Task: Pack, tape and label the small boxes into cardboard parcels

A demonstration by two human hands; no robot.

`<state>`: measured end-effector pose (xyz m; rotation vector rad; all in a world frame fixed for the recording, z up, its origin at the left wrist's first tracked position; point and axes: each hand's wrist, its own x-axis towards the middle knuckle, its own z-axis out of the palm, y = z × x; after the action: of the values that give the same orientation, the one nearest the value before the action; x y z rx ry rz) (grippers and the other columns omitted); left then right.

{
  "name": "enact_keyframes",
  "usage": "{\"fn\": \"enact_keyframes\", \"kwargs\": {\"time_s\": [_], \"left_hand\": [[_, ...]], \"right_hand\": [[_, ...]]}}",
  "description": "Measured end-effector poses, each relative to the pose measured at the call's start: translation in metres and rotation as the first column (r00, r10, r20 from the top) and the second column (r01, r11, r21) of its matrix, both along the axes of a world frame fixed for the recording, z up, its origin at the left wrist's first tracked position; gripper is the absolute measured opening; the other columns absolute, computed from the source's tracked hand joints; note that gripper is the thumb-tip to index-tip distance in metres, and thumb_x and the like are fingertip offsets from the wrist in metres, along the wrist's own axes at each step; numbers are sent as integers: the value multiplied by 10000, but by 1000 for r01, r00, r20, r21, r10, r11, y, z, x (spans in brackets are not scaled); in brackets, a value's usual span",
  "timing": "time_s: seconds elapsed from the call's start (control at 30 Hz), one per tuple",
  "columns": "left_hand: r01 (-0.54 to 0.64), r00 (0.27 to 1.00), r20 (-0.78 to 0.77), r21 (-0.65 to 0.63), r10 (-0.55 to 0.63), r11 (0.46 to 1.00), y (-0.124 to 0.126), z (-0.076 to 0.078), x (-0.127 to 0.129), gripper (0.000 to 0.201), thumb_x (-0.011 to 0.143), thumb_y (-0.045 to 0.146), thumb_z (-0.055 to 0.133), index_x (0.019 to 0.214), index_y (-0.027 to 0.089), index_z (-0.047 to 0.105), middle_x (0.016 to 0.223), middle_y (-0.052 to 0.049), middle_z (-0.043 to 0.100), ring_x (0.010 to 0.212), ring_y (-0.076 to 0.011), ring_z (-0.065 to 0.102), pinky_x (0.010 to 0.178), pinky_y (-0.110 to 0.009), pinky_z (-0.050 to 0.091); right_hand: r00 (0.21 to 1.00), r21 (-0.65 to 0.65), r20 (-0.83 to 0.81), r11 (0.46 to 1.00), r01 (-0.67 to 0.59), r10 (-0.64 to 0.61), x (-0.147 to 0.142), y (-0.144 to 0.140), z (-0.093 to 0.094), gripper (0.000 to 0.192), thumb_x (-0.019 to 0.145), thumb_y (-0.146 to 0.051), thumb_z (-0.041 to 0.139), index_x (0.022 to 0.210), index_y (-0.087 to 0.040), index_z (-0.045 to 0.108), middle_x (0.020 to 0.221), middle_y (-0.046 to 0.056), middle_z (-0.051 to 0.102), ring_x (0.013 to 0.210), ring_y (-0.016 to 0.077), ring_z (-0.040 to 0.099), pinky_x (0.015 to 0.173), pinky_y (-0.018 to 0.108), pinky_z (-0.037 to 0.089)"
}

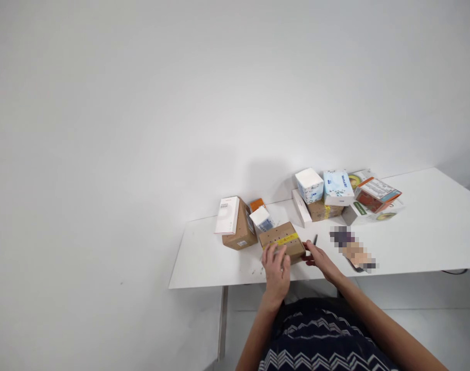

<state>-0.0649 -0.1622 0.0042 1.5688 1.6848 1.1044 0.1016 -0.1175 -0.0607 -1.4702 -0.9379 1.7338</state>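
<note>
Our zigzag-patterned top (pixel 319 340) lay closest. We held the taped carton (pixel 284 238) between our left hand (pixel 275 264) and right hand (pixel 320 258).

Tabletop (pixel 428 226): wide open lane along visible right edge; smaller bare patch at near left corner. Stacked boxes (pixel 338 188) obstruct back edge from middle rightward; brown carton (pixel 242 234), its left end. Front approach obstructed left of centre by taped box (pixel 283 232), further right by blurred item (pixel 354 250).

Carton (pixel 279 232) at left hand (pixel 276 270): brown, dark specks, yellow tape (pixel 291 238). Bench (pixel 204 257): white. Shirt (pixel 319 340): navy, white zigzags.
</note>
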Motion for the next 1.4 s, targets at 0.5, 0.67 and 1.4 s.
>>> {"fn": "enact_keyframes", "kwargs": {"time_s": [0.5, 0.67, 1.4], "left_hand": [[-365, 809, 408, -217, 424, 905, 7, -13, -32, 505, 862, 550, 435, 1243, 223, 492, 1223, -94, 579, 1156, -220, 526, 975, -314, 409], [-355, 798, 446, -197, 406, 914, 10, -16, -29, 537, 850, 561, 436, 1237, 196, 512, 953, -82, 666, 1042, -219, 591, 968, -354, 408], [-183, 489, 687, -521, 537, 834, 2, -72, -61, 663, 682, 573, 664, 1251, 286, 480, 1325, -76, 526, 1193, -254, 514, 843, -351, 503]], "right_hand": [[993, 108, 112, 993, -44, 32, -4, -3, -4, 500, 797, -579, 482, 1101, -202, 607, 992, 77, 673, 849, 229, 644, 713, 339, 503], [980, -43, -161, 992, 116, -121, 1, -1, -16, 414, 797, -489, 515, 1079, -196, 595, 873, 64, 670, 736, 204, 671, 633, 312, 517], [930, -53, -259, 965, 257, -262, 25, -3, -33, 306, 612, -343, 701, 884, -218, 642, 729, -1, 659, 605, 150, 603, 632, 321, 511]]}}
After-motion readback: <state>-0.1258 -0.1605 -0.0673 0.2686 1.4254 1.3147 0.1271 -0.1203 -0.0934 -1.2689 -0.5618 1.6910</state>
